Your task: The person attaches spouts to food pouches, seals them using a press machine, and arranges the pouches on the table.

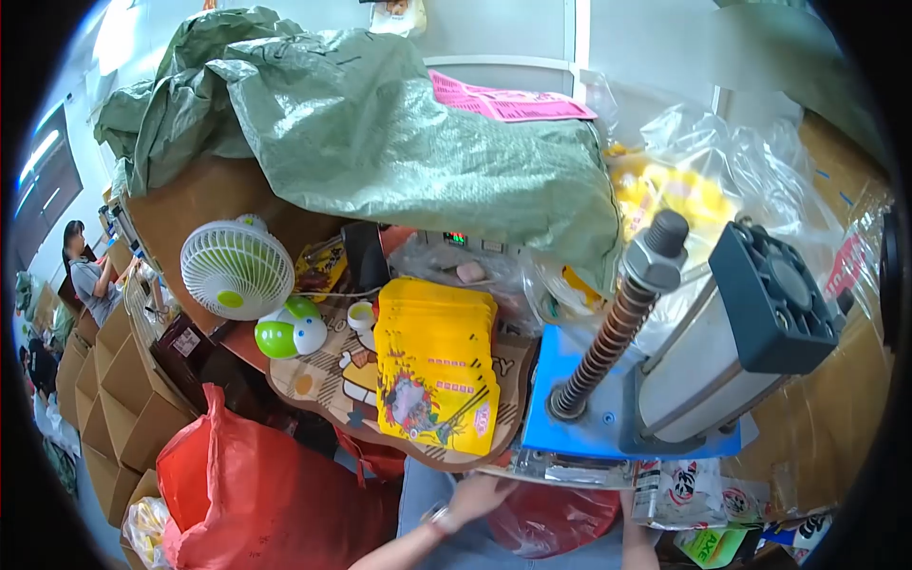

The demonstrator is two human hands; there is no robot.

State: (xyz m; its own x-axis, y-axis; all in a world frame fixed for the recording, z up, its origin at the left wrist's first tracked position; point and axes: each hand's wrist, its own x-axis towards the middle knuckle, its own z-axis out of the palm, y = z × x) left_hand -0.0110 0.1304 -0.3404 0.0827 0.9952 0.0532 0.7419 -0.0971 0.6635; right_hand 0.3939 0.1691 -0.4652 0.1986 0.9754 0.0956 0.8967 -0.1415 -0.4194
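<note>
My left hand (480, 499) is at the front edge of a blue-plated machine (579, 380), with its fingers mostly hidden beneath that edge. Below the machine's right side, only the wrist and forearm of my right hand (633, 518) show; its fingers are out of sight. Between both hands, a red thing in shiny clear plastic (553, 522) lies over my lap. A fanned stack of yellow printed pouches (432, 366) rests on a patterned brown board (323, 380), left of the machine. Whether either hand holds anything is hidden.
A white-and-green fan (237, 271) stands behind the board. On the left are a large red sack (266, 484) and divided cardboard boxes (123, 399). A green woven sack (380, 133) drapes over the back. Another person (90, 275) is at far left.
</note>
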